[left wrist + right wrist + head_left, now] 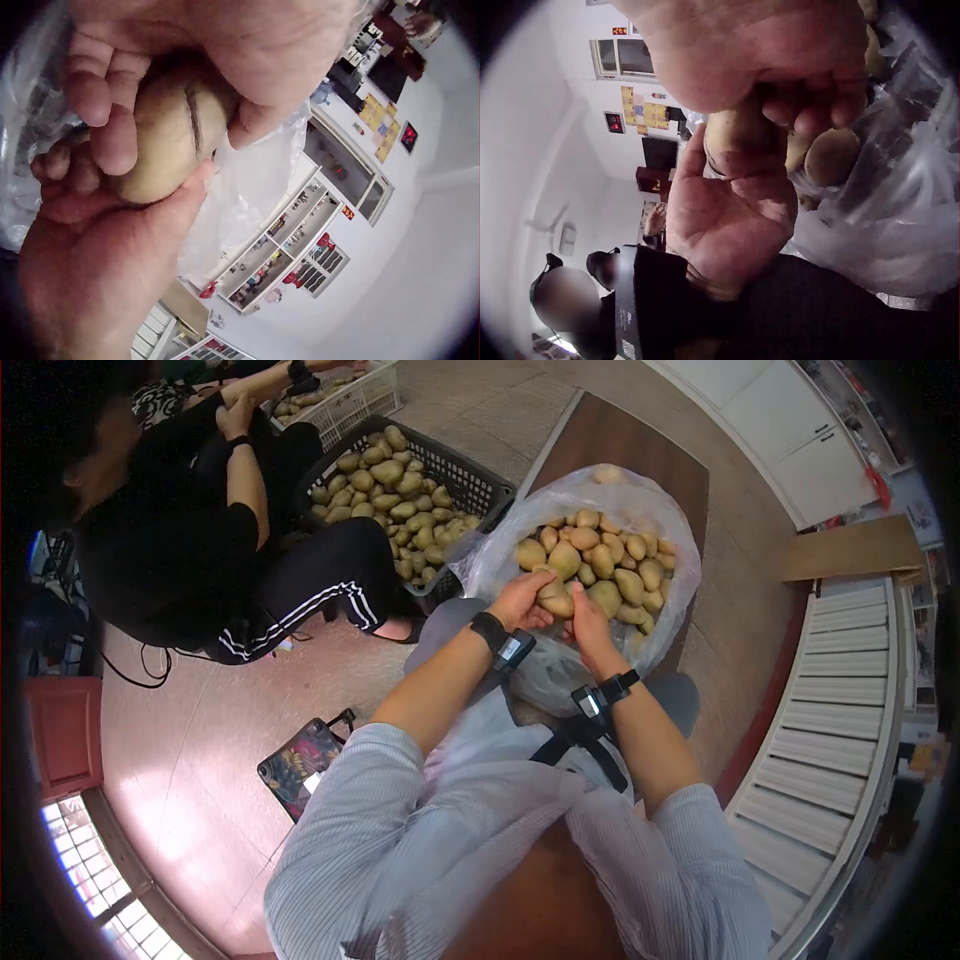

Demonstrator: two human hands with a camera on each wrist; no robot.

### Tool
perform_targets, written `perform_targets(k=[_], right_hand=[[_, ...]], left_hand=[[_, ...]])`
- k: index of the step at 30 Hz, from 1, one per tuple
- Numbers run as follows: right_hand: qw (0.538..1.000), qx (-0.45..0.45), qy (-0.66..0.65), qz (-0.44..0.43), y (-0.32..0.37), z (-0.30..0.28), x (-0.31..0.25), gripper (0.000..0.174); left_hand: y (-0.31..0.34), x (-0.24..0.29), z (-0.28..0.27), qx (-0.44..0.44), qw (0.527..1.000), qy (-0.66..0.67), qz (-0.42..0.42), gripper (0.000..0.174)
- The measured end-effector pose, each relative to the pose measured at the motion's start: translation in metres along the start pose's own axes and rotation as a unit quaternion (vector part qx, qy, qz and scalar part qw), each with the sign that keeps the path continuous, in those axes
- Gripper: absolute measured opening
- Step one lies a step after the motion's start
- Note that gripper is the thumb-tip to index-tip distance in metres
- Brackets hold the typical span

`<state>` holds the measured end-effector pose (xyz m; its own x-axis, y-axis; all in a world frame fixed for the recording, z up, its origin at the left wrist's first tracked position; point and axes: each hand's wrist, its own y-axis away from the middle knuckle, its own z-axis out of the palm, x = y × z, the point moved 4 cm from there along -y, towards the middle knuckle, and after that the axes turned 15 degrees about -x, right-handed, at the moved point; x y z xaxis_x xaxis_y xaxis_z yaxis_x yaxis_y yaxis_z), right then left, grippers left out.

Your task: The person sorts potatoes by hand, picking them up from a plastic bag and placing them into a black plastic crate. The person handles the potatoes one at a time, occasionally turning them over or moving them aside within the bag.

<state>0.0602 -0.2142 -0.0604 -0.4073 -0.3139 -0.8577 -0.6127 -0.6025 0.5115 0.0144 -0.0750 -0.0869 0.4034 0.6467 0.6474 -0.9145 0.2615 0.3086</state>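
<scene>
Head view shows left hand (520, 600) and right hand (590, 622) both grasping 1 potato (553, 598) at the near rim of the plastic bag (640, 490) of potatoes; only the left wrist view reveals a dark crease on its skin.

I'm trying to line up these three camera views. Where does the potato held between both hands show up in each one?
Head: potato just right of centre, between left hand and right hand.
Left wrist: potato upper left, gripped from above and below.
Right wrist: potato top centre, gripped likewise.
Shared landmark: the clear plastic bag right beside it.
</scene>
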Motion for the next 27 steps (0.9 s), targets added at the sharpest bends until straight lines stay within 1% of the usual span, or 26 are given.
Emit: perform_targets(k=[2,3,4,5,6,7,8,9,10,11,12,13,15,16,17,18,19,20,21,22,23,24,25,27], right_hand=[[1.000,0.004,0.001,-0.012,-0.005,0.000,0.009,0.048],[1.000,0.014,0.000,-0.025,-0.005,-0.001,0.013,0.048],[1.000,0.011,0.000,-0.026,-0.005,-0.001,0.018,0.048],[0.999,-0.009,0.034,-0.031,-0.006,0.000,0.023,0.046],[0.997,-0.028,0.069,-0.036,-0.008,0.000,0.032,0.044],[0.996,-0.030,0.069,-0.037,-0.011,-0.001,0.041,0.044],[0.990,-0.033,0.122,-0.056,-0.017,-0.004,0.053,0.038],[0.981,-0.036,0.174,-0.074,-0.016,-0.002,0.056,0.033],[0.981,-0.037,0.174,-0.073,-0.014,-0.003,0.061,0.033],[0.976,-0.039,0.203,-0.062,-0.010,-0.001,0.061,0.030],[0.970,-0.041,0.233,-0.050,-0.006,0.000,0.058,0.029],[0.970,-0.041,0.232,-0.050,-0.003,0.002,0.054,0.029],[0.970,-0.050,0.233,-0.039,0.005,0.004,0.048,0.028],[0.971,-0.047,0.233,-0.038,0.004,0.002,0.050,0.028],[0.958,-0.036,0.279,-0.059,0.000,-0.001,0.053,0.027],[0.942,-0.024,0.325,-0.079,-0.001,-0.003,0.051,0.026],[0.942,-0.021,0.325,-0.078,-0.002,-0.006,0.051,0.026],[0.944,-0.024,0.320,-0.074,-0.002,-0.006,0.050,0.026],[0.946,-0.028,0.315,-0.071,-0.001,-0.005,0.049,0.027],[0.946,-0.026,0.315,-0.070,0.000,-0.005,0.047,0.027],[0.927,-0.010,0.361,-0.105,0.001,-0.004,0.041,0.031],[0.903,0.006,0.407,-0.139,0.003,-0.002,0.036,0.036],[0.903,0.007,0.406,-0.139,0.003,-0.002,0.035,0.036],[0.858,0.036,0.484,-0.168,0.009,0.005,0.019,0.043]], left_hand=[[0.002,0.003,-0.004,0.026,0.996,0.071,0.039,0.039],[0.003,0.004,-0.006,0.029,0.996,0.071,0.040,0.039],[0.003,0.007,-0.009,0.047,0.990,0.115,0.064,0.038],[0.003,0.010,-0.013,0.063,0.981,0.159,0.089,0.037],[0.008,0.015,-0.011,0.065,0.981,0.159,0.091,0.037],[0.013,0.023,-0.011,0.074,0.972,0.186,0.126,0.034],[0.018,0.028,-0.012,0.084,0.960,0.214,0.160,0.032],[0.020,0.029,-0.015,0.086,0.960,0.215,0.160,0.032],[0.022,0.034,-0.021,0.095,0.948,0.229,0.198,0.032],[0.024,0.039,-0.028,0.104,0.935,0.242,0.237,0.033],[0.025,0.042,-0.036,0.098,0.932,0.248,0.248,0.032],[0.027,0.046,-0.046,0.098,0.932,0.248,0.247,0.032],[0.031,0.053,-0.061,0.124,0.903,0.297,0.286,0.033],[0.029,0.051,-0.061,0.128,0.902,0.293,0.290,0.039],[0.029,0.052,-0.070,0.126,0.903,0.294,0.288,0.039],[0.034,0.055,-0.086,0.144,0.875,0.337,0.316,0.041],[0.036,0.055,-0.099,0.162,0.844,0.378,0.344,0.042],[0.045,0.058,-0.094,0.232,0.807,0.425,0.338,0.044],[0.043,0.054,-0.103,0.231,0.808,0.426,0.336,0.044],[0.042,0.053,-0.116,0.221,0.797,0.424,0.370,0.046],[0.044,0.055,-0.118,0.209,0.785,0.421,0.403,0.048],[0.045,0.053,-0.120,0.264,0.776,0.409,0.401,0.052],[0.045,0.054,-0.122,0.263,0.777,0.409,0.400,0.052],[0.043,0.051,-0.134,0.275,0.768,0.424,0.394,0.052]])
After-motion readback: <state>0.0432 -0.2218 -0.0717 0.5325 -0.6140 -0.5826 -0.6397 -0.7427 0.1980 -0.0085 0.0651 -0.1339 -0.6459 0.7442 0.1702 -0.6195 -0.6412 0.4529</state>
